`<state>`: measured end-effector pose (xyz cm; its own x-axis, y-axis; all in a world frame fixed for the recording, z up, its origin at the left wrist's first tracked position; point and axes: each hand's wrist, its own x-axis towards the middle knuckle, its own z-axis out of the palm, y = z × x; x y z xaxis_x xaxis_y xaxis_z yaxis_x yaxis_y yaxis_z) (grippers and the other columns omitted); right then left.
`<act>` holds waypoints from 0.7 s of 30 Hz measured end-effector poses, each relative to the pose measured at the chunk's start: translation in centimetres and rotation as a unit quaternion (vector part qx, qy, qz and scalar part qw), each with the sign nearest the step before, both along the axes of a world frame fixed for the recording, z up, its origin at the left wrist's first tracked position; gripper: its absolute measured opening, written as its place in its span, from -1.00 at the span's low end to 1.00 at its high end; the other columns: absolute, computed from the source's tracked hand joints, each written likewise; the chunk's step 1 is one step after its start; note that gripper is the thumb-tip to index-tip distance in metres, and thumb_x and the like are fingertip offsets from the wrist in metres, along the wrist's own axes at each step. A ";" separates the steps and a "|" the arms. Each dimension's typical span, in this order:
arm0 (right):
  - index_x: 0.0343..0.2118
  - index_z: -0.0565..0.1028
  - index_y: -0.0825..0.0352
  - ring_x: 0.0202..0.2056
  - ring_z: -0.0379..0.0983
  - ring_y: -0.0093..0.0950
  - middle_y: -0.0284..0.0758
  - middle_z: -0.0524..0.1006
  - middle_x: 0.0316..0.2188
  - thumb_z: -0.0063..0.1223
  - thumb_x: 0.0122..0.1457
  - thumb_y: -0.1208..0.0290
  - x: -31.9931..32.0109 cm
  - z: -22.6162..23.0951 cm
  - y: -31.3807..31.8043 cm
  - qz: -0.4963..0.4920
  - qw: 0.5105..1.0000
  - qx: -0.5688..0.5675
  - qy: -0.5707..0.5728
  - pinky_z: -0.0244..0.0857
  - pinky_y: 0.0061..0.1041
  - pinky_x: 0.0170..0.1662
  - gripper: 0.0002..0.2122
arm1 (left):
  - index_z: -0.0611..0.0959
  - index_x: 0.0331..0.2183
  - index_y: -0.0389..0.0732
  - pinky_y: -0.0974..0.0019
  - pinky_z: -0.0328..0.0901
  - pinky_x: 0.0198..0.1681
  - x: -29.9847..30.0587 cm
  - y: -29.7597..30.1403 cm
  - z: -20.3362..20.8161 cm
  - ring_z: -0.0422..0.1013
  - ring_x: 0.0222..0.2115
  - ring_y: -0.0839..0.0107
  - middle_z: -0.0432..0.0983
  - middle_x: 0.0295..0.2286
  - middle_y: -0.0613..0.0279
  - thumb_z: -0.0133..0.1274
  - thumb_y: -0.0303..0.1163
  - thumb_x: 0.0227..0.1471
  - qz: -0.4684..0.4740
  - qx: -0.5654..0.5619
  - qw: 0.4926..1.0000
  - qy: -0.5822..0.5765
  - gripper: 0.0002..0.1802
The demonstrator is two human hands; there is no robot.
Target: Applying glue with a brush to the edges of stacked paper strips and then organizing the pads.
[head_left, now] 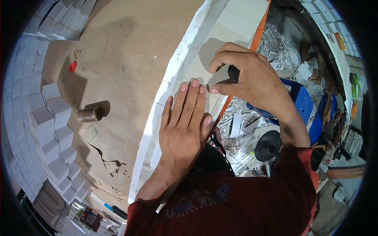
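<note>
My left hand (183, 118) lies flat with its fingers stretched out on a pale, finely lined paper surface (199, 65) along the bench edge. To its right, my right hand (256, 76) is curled over the same paper, with thumb and forefinger apart. A dark rounded thing (233, 73) shows inside the curl of that hand; most of it is hidden by the fingers and palm. Beyond my hands the paper continues as a plain cream sheet (244, 17). An orange edge (261, 29) runs along its right side, and a white strip (167, 88) along its left.
A brown board tabletop (130, 51) holds a brown jar-like cylinder (89, 115), a red cap (72, 67) and torn scraps (112, 165). Stepped white paper stacks (55, 129) line the left. Right of the bench lie paper offcuts (240, 122), a blue crate (297, 96) and a black disc (268, 145).
</note>
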<state>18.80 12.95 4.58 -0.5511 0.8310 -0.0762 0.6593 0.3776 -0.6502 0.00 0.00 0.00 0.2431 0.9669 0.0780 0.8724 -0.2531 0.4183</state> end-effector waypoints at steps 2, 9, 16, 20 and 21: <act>-0.28 0.58 0.28 -0.18 0.57 -0.21 -0.33 0.58 -0.21 0.45 -0.08 0.31 -0.1 0.1 0.0 0.002 1.000 -0.007 -0.008 0.41 -0.26 -0.11 -0.68 | 0.42 0.29 -0.22 -0.06 0.00 0.38 -0.1 0.1 0.0 0.12 0.37 0.12 0.27 0.31 0.08 -0.06 -0.21 0.32 0.002 0.000 1.000 -0.005 -0.42; -0.30 0.57 0.28 -0.19 0.57 -0.18 -0.33 0.59 -0.21 0.45 -0.10 0.34 -0.1 0.0 -0.1 -0.002 1.000 0.013 -0.003 0.42 -0.24 -0.13 -0.69 | 0.41 0.29 -0.23 -0.06 0.00 0.38 0.1 0.1 0.2 0.12 0.36 0.11 0.26 0.31 0.07 -0.12 -0.19 0.35 -0.004 0.002 1.000 0.007 -0.43; -0.30 0.57 0.27 -0.16 0.56 -0.18 -0.33 0.58 -0.22 0.46 -0.11 0.33 -0.4 0.3 0.0 0.003 1.000 0.000 -0.021 0.41 -0.24 -0.12 -0.68 | 0.40 0.30 -0.21 -0.07 -0.03 0.40 -0.1 -0.3 -0.1 0.10 0.37 0.12 0.25 0.31 0.09 -0.18 -0.13 0.39 -0.005 -0.002 1.000 0.018 -0.42; -0.30 0.57 0.28 -0.15 0.56 -0.19 -0.33 0.58 -0.22 0.46 -0.10 0.33 -0.3 0.2 0.0 0.006 1.000 0.006 -0.019 0.41 -0.24 -0.11 -0.68 | 0.40 0.29 -0.21 -0.08 -0.05 0.41 -0.2 -0.4 0.3 0.10 0.37 0.14 0.25 0.32 0.11 -0.16 -0.14 0.38 -0.008 -0.009 1.000 0.018 -0.42; -0.30 0.57 0.28 -0.15 0.56 -0.19 -0.33 0.58 -0.22 0.46 -0.10 0.33 -0.3 0.2 0.1 0.006 1.000 0.008 -0.019 0.41 -0.24 -0.11 -0.68 | 0.40 0.29 -0.21 -0.08 -0.05 0.41 -0.2 -0.4 0.3 0.10 0.37 0.14 0.25 0.32 0.11 -0.16 -0.14 0.38 -0.007 -0.008 1.000 0.017 -0.42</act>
